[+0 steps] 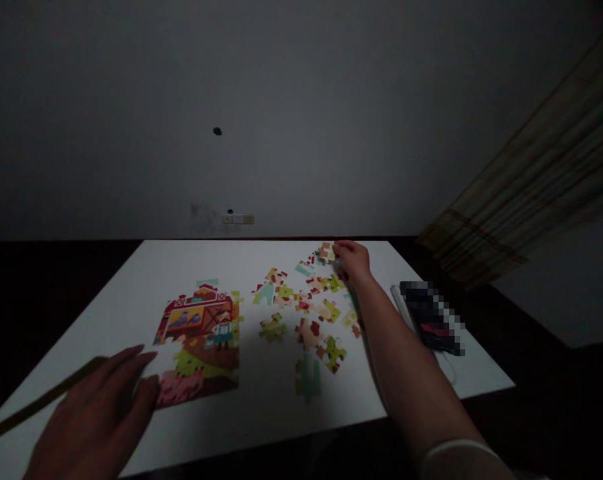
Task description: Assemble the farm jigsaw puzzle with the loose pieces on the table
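A partly joined jigsaw puzzle [201, 353] lies on the left side of the white table, showing a red barn, a figure in an apron and a pink pig. My left hand [101, 407] rests at its lower left edge with fingers stretched and thumb apart, the thumb tip by the pig. At the far side of the table, my right hand [354, 261] pinches a puzzle piece [327, 251] with tan and cream colouring. Loose puzzle pieces [309, 332] spread between the joined part and my right forearm, several touching or overlapping.
On the right of the white table [181, 257] lies a dark, pixelated object [431, 317] beside a white bar [402, 305]. A thin brownish strip [41, 400] runs along the left. Behind stand a grey wall with sockets [238, 219] and a curtain [521, 173].
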